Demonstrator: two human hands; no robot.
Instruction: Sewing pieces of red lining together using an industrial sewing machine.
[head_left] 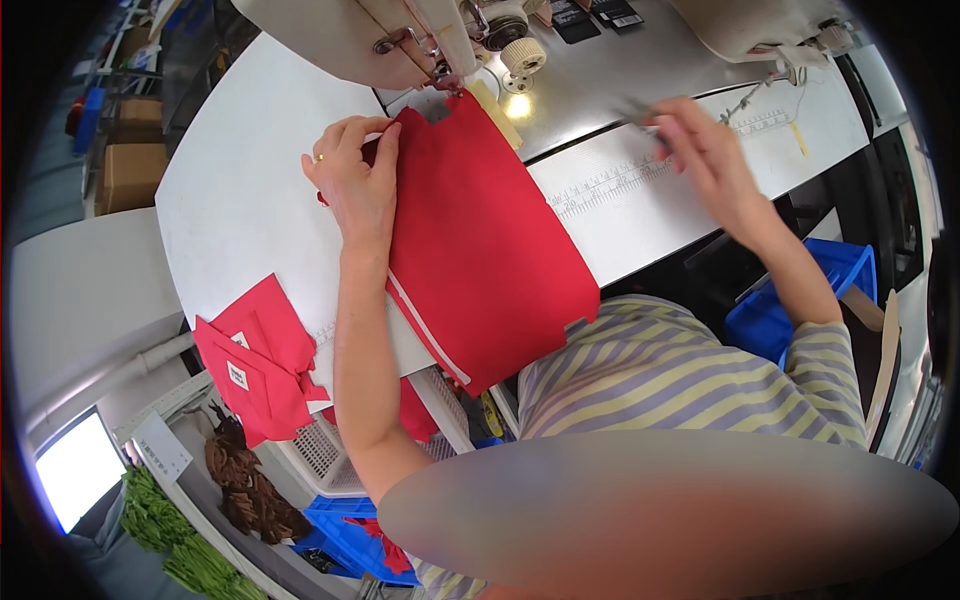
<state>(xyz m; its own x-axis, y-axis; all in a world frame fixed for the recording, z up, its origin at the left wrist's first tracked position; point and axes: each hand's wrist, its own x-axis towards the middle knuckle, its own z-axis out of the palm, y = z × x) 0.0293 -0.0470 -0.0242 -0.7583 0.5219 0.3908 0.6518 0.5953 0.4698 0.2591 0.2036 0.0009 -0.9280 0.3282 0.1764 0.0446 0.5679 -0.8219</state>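
A large piece of red fabric (485,240) lies across the white sewing table, its far edge by the needle of the sewing machine (440,75). A white strip runs along its lower left edge, and its near end hangs over the table edge against my striped shirt. My left hand (358,180) is closed on the fabric's left edge, thumb and fingers pinching it just short of the needle. Over the table's right side, my right hand (705,160), blurred by motion, is closed around small thread snips (637,112) with the blades pointing left, apart from the fabric.
Red cut pieces with white labels (262,365) lie on the table's left corner. Below them stand a white basket (320,455) and a blue crate (350,535). Another blue crate (765,320) is at right. A second machine head (750,30) stands at the far right.
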